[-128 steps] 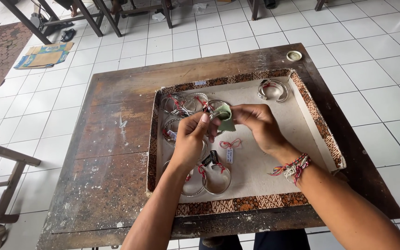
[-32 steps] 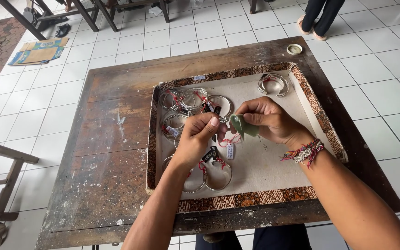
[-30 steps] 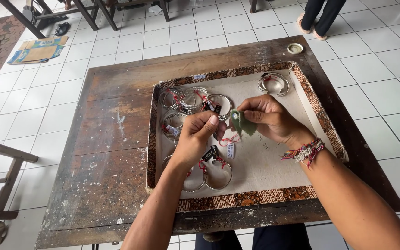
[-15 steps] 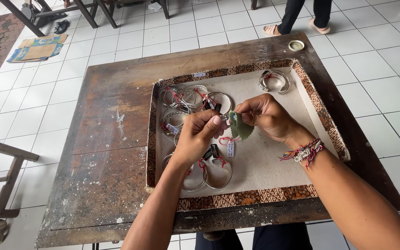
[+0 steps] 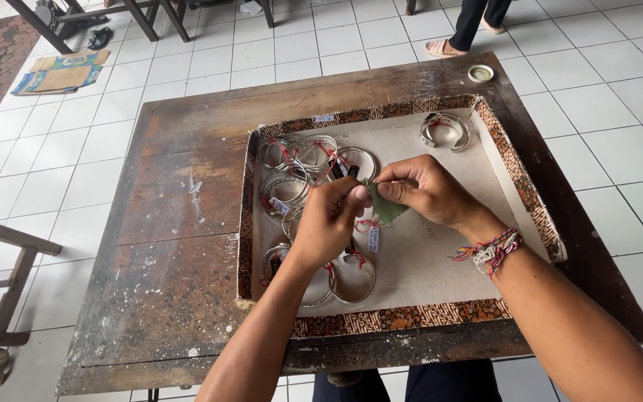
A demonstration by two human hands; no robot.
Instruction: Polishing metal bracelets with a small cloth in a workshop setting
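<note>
Both my left hand [image 5: 329,223] and right hand [image 5: 422,190] are pinching the green pad [image 5: 385,207] over the tray [image 5: 519,175], keeping it taut above the bangles [image 5: 303,167].

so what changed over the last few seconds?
Both hands, left hand and right hand, drifted slightly toward the tray's middle, grip on the green cloth unchanged. A passer-by's feet appeared beyond the table. Bangles stayed put.

Both hands, left hand [image 5: 330,219] and right hand [image 5: 422,190], pinch a green cloth [image 5: 385,206] above the tray [image 5: 516,175] of silver bangles [image 5: 314,160].
</note>
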